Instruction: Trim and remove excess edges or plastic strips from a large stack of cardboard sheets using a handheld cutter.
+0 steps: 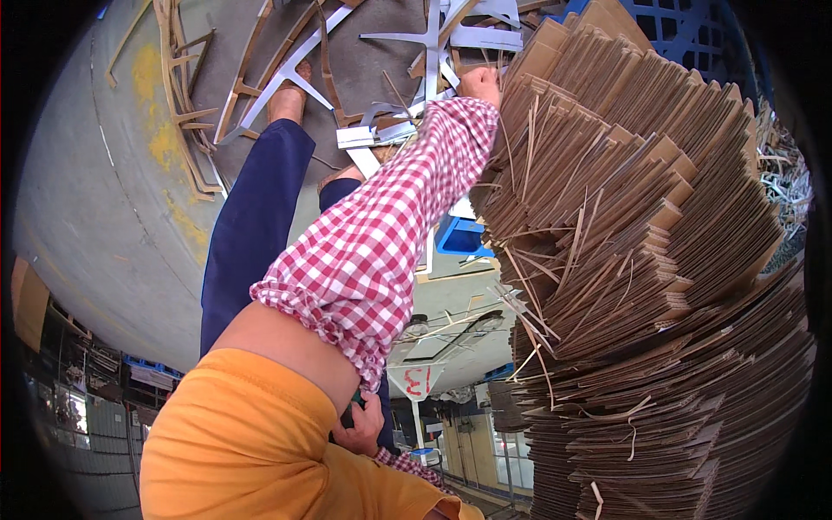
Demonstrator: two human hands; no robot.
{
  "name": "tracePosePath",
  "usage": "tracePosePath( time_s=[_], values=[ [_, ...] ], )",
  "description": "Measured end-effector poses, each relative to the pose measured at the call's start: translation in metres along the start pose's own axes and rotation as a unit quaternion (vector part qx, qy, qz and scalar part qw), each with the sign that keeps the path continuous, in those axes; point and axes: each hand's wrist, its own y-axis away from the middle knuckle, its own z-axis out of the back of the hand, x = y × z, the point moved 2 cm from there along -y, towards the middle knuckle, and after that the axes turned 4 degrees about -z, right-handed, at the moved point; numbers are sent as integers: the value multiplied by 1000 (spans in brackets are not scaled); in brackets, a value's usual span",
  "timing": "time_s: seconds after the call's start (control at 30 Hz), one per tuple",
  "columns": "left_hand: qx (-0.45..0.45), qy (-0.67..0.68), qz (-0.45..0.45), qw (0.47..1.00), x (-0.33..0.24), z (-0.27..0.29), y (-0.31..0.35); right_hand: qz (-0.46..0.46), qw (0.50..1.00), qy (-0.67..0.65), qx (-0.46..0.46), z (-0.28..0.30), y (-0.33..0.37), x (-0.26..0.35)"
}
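My left hand [479,85] is clenching beside the cardboard stack [624,208] on its right; I can't tell what my right hand [362,426] is doing. Scraps [487,38] are lying beyond; clinging strips [633,440] suggest unfinished clearing.

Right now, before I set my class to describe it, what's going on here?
A person's left hand, reaching out in a red-checked sleeve, is curled at the edge of a large cardboard stack; whether it grips anything is unclear. The right hand is close to the body, partly hidden. Brown and white offcuts lie scattered on the floor around the feet.
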Motion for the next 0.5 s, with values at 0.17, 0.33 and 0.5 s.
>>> tracePosePath(
  time_s=[0.17,0.33,0.5],
  values=[
    [137,-316,-97,934,40,48,-3,-4,1000,-16,9,-4,6,0],
    [187,-422,-53,885,74,136,-20,11,1000,-14,6,-2,-2,1],
    [195,-222,-239,925,-2,39,-51,2,1000,-8,14,-4,1,4]
  ],
)
